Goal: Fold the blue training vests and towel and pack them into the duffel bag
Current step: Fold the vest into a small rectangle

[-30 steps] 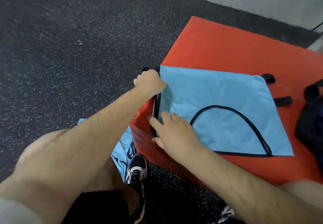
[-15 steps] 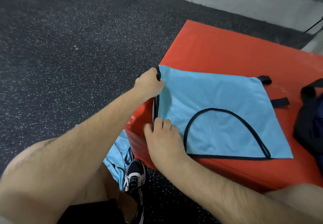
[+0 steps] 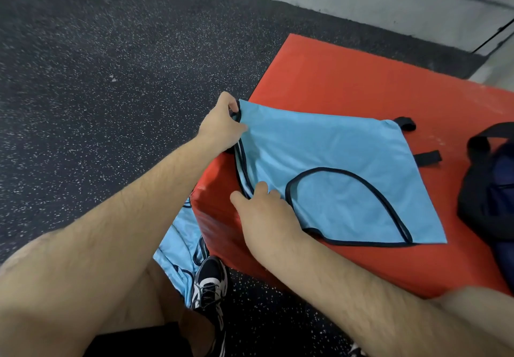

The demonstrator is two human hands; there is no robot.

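The left hand (image 3: 221, 124) pinches the far left corner of the vest (image 3: 333, 150) between thumb and fingers, and this corner is lifted a little above the surface. The right hand (image 3: 267, 217) lies on the near left corner of the same vest, with the thumb spread to the left and the fingers bent down on the cloth. Whether it pinches the edge or only presses on it, I cannot tell.

The floor (image 3: 111, 50) is dark rubber with small white specks, and it fills the left and top of the view. On it stands a red padded box (image 3: 333, 78). The light blue vest is spread almost flat on top of the box, near its left edge, and a curved black trim shows on its near half. The bag (image 3: 495, 206), dark blue and black, sits on the box to the right of the vest, partly cut by the frame.

A second blue vest (image 3: 178, 242) lies crumpled on the floor beside the box, next to a black and white shoe (image 3: 210, 281). Two short black straps (image 3: 427, 157) stick out from under the right edge of the spread vest.
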